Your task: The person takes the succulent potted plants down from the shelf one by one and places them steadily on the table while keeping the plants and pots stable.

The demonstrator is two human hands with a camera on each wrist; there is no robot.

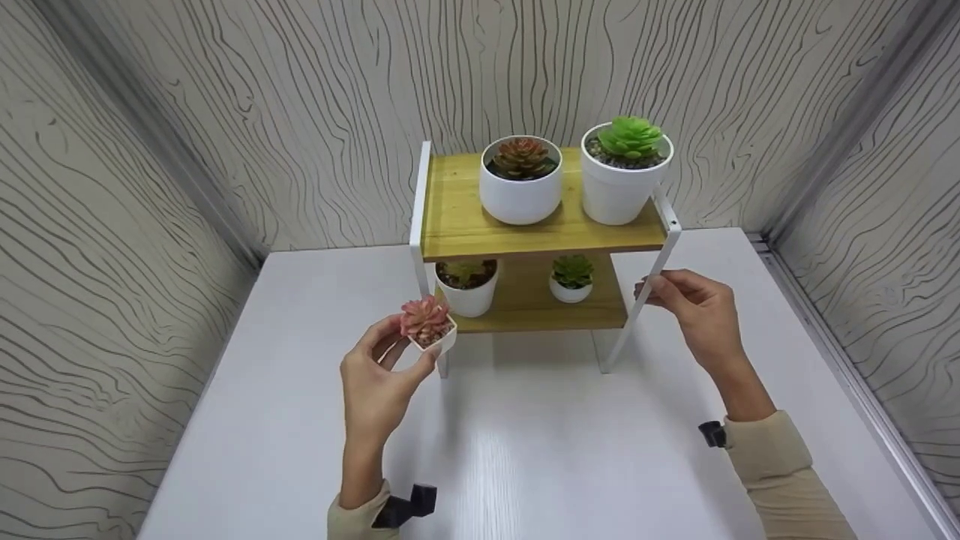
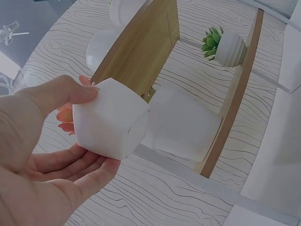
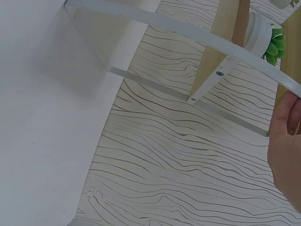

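My left hand (image 1: 379, 382) grips a small white angular pot (image 2: 110, 117) between thumb and fingers. A pink succulent (image 1: 425, 319) sits in it, tilted, in front of the left end of a two-tier wooden shelf (image 1: 480, 238). In the left wrist view the pot overlaps a larger white pot (image 2: 181, 125) on the lower board. On the other side, my right hand (image 1: 694, 307) pinches the white metal side frame (image 1: 637, 311) of the shelf, below the upper board. Its fingertips are partly hidden behind that frame in the head view.
The upper board carries a round white pot (image 1: 521, 196) with a reddish succulent and a taller white pot (image 1: 619, 191) with a green one. Below stand a white pot (image 1: 472, 298) and a small ribbed pot (image 1: 571, 291). Wood-patterned walls (image 1: 337, 112) enclose the white table (image 1: 300, 315).
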